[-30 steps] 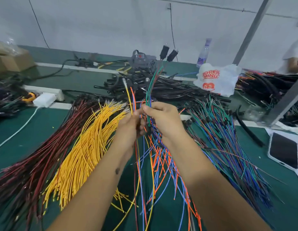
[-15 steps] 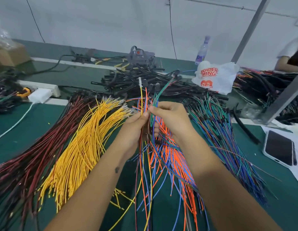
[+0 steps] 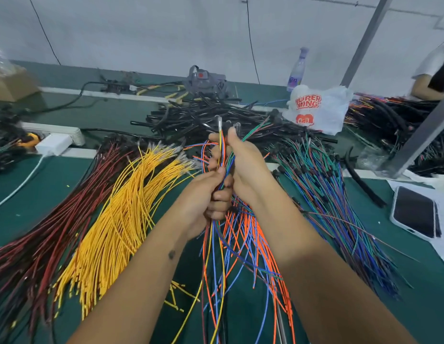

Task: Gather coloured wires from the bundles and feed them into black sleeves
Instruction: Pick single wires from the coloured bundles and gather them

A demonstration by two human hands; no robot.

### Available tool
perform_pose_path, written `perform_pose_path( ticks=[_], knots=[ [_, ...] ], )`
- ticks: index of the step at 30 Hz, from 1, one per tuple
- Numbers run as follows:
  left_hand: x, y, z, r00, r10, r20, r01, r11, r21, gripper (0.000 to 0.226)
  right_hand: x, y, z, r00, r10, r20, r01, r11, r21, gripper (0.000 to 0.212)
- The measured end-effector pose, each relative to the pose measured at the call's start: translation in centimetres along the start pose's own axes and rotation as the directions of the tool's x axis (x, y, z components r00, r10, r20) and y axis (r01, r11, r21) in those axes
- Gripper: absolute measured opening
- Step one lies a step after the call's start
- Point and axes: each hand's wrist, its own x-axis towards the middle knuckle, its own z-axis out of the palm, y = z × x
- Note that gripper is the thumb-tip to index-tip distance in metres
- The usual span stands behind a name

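Above the orange and blue wires on the table (image 3: pixel 54 194), both the left hand (image 3: pixel 206 197) and right hand (image 3: pixel 243 162) grip one gathered set of coloured wires (image 3: pixel 221 147) upright. Best to even the metal tips before reaching for the black sleeves (image 3: pixel 203 115) heaped just beyond.

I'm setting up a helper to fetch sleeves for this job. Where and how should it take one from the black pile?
Probably by a free end at the near-left edge of the sleeve pile, coming from the left front. There single tubes stick out clear of the tangle, so one can be pinched crosswise and drawn out lengthwise. The middle is criss-crossed, and both hands, left hand and right hand, hold wires in front.
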Motion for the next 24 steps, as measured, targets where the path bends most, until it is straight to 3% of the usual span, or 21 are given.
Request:
perform_pose_path(
  ticks=[4,7,10,12,14,16,17,18,20,21,24],
  knots=[
    [0.2,0.3,0.1,0.997,-0.062,0.054,0.064,0.997,-0.043,0.03,0.6,-0.1,-0.5,0.998,-0.038,0.041,0.039,0.999,-0.024,0.028],
    [-0.2,0.3,-0.4,0.98,-0.118,0.159,0.119,0.993,0.005,0.023,1.9,-1.7,-2.2,0.993,-0.038,-0.109,0.055,0.986,0.155,0.036],
    [-1.5,1.2,-2.4,0.952,-0.213,0.219,0.117,0.916,0.385,0.022,2.6,-4.2,-6.9,0.941,-0.069,-0.331,0.129,0.978,0.165,0.039],
    [-2.0,2.4,-3.7,0.959,-0.234,0.161,0.075,0.755,0.652,0.025,2.3,-5.2,-10.5,0.888,-0.095,-0.449,0.193,0.965,0.177,0.038],
    [-1.8,3.1,-4.5,0.987,-0.132,0.094,-0.004,0.56,0.829,0.029,1.7,-5.7,-12.5,0.863,-0.109,-0.493,0.279,0.917,0.286,0.036],
    [-1.1,3.0,-4.3,0.995,0.054,0.083,-0.097,0.389,0.916,0.029,1.0,-5.5,-12.8,0.898,-0.146,-0.415,0.336,0.836,0.434,0.032],
    [-0.6,2.8,-4.1,0.988,0.133,0.074,-0.121,0.391,0.913,0.029,0.6,-5.1,-12.6,0.921,-0.171,-0.349,0.333,0.811,0.481,0.03],
    [-0.2,2.4,-3.7,0.983,0.18,0.046,-0.127,0.469,0.874,0.029,0.2,-4.5,-12.1,0.941,-0.183,-0.285,0.308,0.815,0.491,0.029],
    [0.4,1.6,-3.0,0.973,0.23,0.019,-0.159,0.609,0.777,0.029,-0.2,-2.7,-10.8,0.969,-0.169,-0.18,0.226,0.9,0.373,0.029],
    [0.6,1.0,-2.7,0.968,0.249,0.031,-0.18,0.601,0.778,0.029,-0.3,-1.5,-10.0,0.98,-0.142,-0.142,0.172,0.959,0.227,0.031],
    [0.7,-0.8,-2.2,0.964,0.231,0.129,-0.216,0.406,0.888,0.028,-0.5,1.4,-7.9,1.0,0.003,-0.027,-0.008,0.984,-0.179,0.04]
  ],
)
